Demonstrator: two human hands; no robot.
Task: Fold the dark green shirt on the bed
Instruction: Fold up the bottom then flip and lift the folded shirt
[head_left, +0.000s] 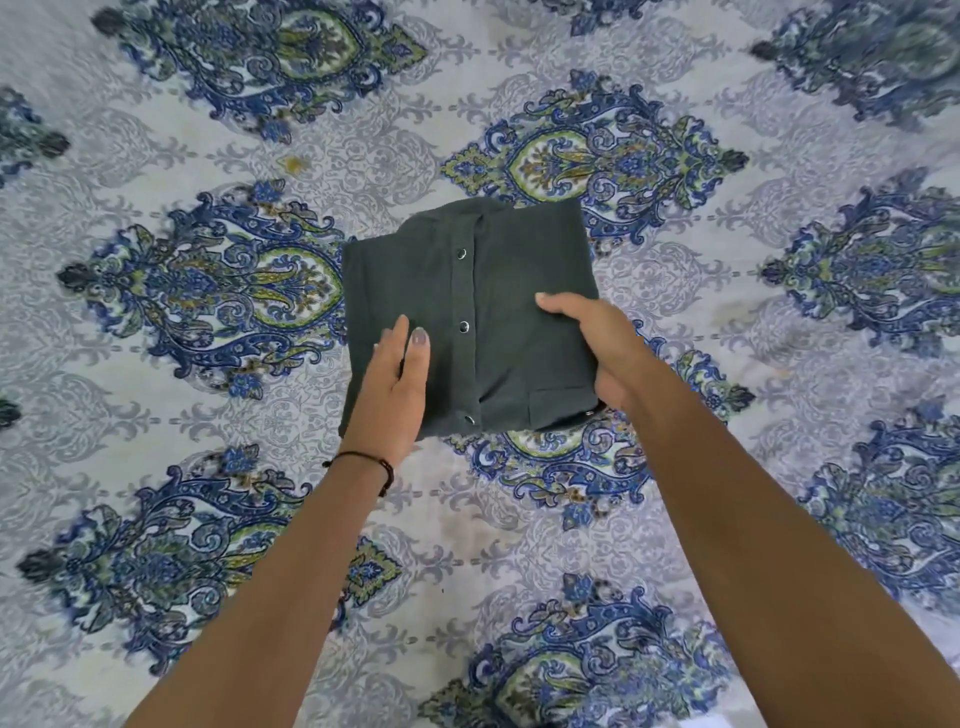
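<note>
The dark green shirt (498, 291) lies in the middle of the bed as a compact folded rectangle, its snap-button placket facing up and running front to back. My left hand (397, 387) rests flat on the shirt's near left part, fingers together and pointing away from me. My right hand (597, 348) grips the shirt's near right edge, thumb on top and fingers tucked under the fabric. A thin dark bracelet circles my left wrist.
The bed (208, 493) is covered by a pale sheet printed with blue and green paisley medallions and fills the whole view around the shirt. No other object lies on it.
</note>
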